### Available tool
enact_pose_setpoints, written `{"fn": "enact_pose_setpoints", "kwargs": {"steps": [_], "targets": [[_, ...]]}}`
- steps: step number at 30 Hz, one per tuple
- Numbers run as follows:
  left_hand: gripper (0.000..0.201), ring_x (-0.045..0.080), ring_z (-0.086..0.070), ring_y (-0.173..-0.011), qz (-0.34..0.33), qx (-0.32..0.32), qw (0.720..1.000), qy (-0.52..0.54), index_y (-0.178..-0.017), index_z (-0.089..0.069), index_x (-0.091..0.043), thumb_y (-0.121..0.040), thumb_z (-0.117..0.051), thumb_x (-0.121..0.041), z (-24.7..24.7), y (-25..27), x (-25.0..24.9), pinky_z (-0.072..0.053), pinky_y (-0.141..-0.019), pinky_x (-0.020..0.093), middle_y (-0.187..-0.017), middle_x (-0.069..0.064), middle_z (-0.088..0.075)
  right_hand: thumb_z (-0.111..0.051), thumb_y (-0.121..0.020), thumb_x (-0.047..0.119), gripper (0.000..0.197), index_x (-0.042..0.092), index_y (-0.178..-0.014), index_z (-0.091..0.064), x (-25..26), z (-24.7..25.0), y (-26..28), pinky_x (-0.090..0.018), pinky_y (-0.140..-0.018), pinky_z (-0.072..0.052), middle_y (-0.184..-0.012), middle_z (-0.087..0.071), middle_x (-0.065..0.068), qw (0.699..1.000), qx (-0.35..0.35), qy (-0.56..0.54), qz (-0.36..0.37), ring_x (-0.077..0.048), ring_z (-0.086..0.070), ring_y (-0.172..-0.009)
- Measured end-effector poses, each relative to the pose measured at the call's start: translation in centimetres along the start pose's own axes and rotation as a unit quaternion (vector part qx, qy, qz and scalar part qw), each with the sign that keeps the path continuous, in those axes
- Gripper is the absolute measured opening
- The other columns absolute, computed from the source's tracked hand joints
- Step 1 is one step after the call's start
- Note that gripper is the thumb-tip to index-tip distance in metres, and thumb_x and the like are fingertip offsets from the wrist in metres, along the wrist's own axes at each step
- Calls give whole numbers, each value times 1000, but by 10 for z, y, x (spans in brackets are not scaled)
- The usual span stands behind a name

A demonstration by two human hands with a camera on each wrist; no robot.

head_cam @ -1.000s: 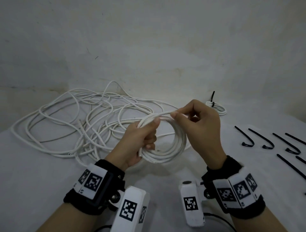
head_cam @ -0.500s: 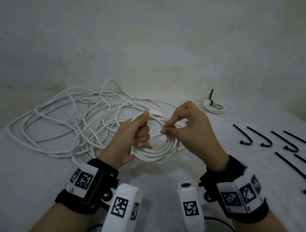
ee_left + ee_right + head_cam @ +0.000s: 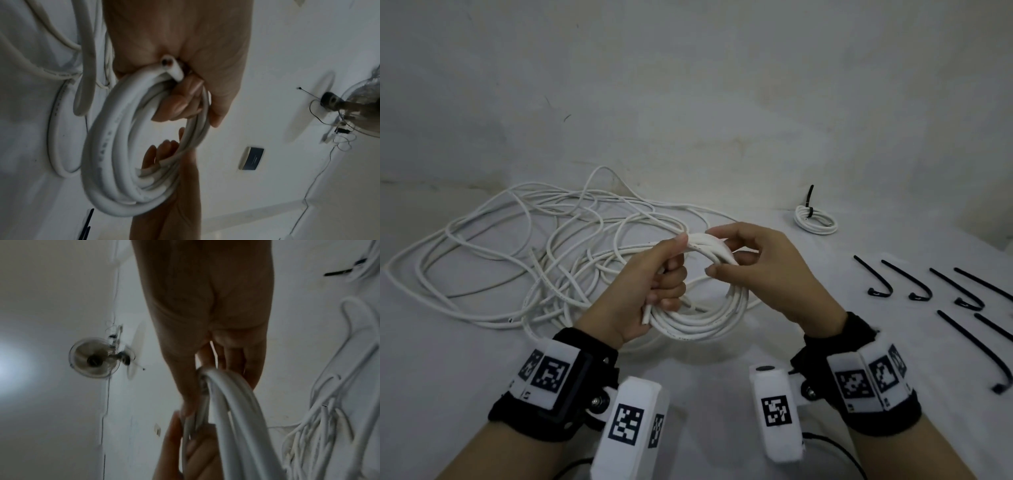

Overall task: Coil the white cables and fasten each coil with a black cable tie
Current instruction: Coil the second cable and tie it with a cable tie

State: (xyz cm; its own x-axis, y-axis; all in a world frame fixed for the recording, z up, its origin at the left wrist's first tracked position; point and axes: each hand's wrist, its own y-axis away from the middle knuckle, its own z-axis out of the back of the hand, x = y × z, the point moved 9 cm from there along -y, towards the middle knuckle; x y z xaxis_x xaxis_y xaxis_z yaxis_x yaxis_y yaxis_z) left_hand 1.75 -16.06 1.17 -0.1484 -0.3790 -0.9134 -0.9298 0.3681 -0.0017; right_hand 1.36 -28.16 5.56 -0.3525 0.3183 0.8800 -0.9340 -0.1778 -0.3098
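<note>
Head view: left hand (image 3: 645, 287) grips the coil (image 3: 698, 318), right hand (image 3: 767, 274) pinches its top; loose cables (image 3: 517, 260) beyond left, ties (image 3: 928, 284) off right.

No words, brand names or numbers can be read anywhere around you. The black-and-white square marker patterns on the white wrist-mounted camera blocks (image 3: 629, 426) and on the black fabric wristbands (image 3: 541, 377) are coded grids — not letters. The white round-sheathed cable coil (image 3: 115, 146) carries a line of faint grey printing along its jacket in the left wrist view, but it is too blurred to read. The dark rectangular wall plate (image 3: 252, 158) bears a small pale mark — also illegible.
</note>
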Motion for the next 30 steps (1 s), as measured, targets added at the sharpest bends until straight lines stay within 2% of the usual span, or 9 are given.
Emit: {"fn": "enact_pose_setpoints", "kwargs": {"steps": [3, 6, 11, 15, 19, 21, 25, 28, 30], "targets": [[35, 2, -17, -29, -2, -3, 1000, -17, -60, -33, -16, -75, -55, -38, -2, 0, 1, -20, -32, 14, -40, -9, -20, -75, -75, 16, 34, 12, -108, -68, 0, -4, 0, -19, -63, -51, -78, -65, 1, 996, 51, -70, -11, -13, -64, -65], [34, 3, -17, -29, -9, -17, 999, -46, -59, -32, -16, -72, -56, -37, -5, -1, 3, -20, -32, 15, -39, -9, -21, -71, -82, 12, 20, 9, -102, -70, 2, -4, 0, -16, -58, -48, -74, -65, 2, 997, 53, -54, -1, -12, -62, -61], [33, 4, -20, -31, -39, -41, 996, -68, -60, -33, -15, -68, -59, -35, -8, -3, 3, -25, -34, 16, -41, -7, -22, -73, -80, 9, 23, 4, -103, -69, 7, 3, 0, -19, -62, -50, -79, -69, -3, 998, 53, -11, 31, -11, -65, -61], [30, 11, -44, -42, -79, -56, 991, -95, -72, -52, -7, -83, -56, -34, -13, -9, -4, -49, -54, 28, -52, 0, -39, -75, -79, 11, 18, 8, -96, -71, 15, 26, 2, -20, -61, -51, -71, -69, 5, 998, -11, -2, 58, -11, -63, -58], [41, 16, -56, -52, -79, -44, 986, -138, -81, -58, -7, -89, -46, -46, -26, -17, -1, -40, -72, 43, -56, 2, -49, -75, -79, 14, 17, 11, -96, -71, 4, 55, 8, -23, -63, -50, -68, -68, 7, 997, -64, -23, 40, -13, -64, -59], [41, 15, -53, -49, -71, -43, 985, -150, -77, -56, -8, -95, -44, -43, -34, -23, 2, -41, -70, 41, -54, 1, -46, -74, -81, 15, 17, 10, -97, -70, -3, 61, 14, -20, -62, -49, -72, -69, 5, 997, -65, -21, 25, -12, -66, -61], [40, 13, -41, -44, -68, -42, 988, -135, -71, -50, -8, -97, -44, -38, -46, -32, 8, -49, -52, 27, -51, 0, -37, -65, -89, 22, 12, 14, -96, -69, -32, 88, 14, -22, -68, -53, -84, -68, 0, 996, -59, -35, -50, -10, -65, -73], [39, 12, -40, -41, -56, -51, 990, -122, -71, -50, -8, -96, -45, -39, -45, -35, 18, -48, -47, 25, -48, -1, -36, -61, -92, 29, 23, 8, -86, -67, -81, 164, 9, -28, -67, -51, -78, -63, -7, 966, -216, -18, -142, -18, -61, -70], [40, 12, -39, -40, -51, -58, 990, -117, -70, -50, -8, -96, -46, -38, -40, -37, 26, -47, -45, 25, -47, -1, -36, -63, -90, 28, 33, -2, -77, -66, -111, 212, 8, -35, -68, -52, -75, -62, -16, 935, -269, 113, -202, -29, -62, -72]]}}
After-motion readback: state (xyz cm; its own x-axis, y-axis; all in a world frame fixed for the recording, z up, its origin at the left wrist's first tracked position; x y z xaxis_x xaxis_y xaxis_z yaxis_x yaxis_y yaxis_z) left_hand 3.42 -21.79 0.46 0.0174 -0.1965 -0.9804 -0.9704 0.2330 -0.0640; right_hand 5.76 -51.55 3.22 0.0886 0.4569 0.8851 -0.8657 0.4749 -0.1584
